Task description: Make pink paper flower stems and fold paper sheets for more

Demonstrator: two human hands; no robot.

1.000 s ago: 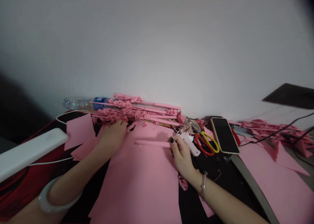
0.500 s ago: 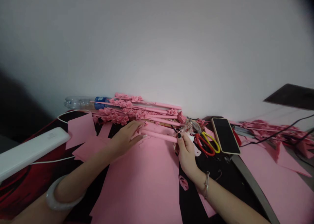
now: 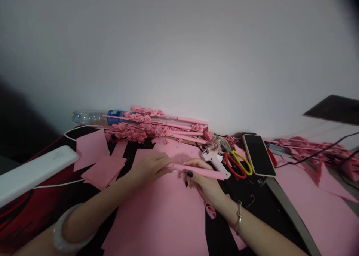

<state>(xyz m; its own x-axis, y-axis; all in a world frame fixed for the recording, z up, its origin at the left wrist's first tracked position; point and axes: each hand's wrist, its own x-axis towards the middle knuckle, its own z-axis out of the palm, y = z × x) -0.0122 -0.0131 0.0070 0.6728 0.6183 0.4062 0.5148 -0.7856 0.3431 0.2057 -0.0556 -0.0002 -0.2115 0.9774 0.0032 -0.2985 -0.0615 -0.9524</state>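
A rolled pink paper tube (image 3: 206, 172) lies across both hands above the large pink paper sheets (image 3: 165, 215). My left hand (image 3: 153, 166) is closed around its left end, and the fingers partly hide that end. My right hand (image 3: 206, 183) grips the tube's middle between thumb and fingers, and its right end sticks out past the hand. Just behind the tube's right end is a white glue gun (image 3: 215, 159). A small curl of pink paper (image 3: 210, 211) lies below my right hand.
Pink paper flowers on stems (image 3: 151, 129) lie along the wall beside a plastic bottle (image 3: 92, 117). Scissors (image 3: 238, 164) and a phone (image 3: 258, 155) are at the right. To the left are small pink squares (image 3: 105, 170) and a white power strip (image 3: 39, 172) with a cable.
The tube has come nearer to me and shifted right. My right hand has slid from its right end to its middle, uncovering the glue gun. My left hand has closed on the left end.
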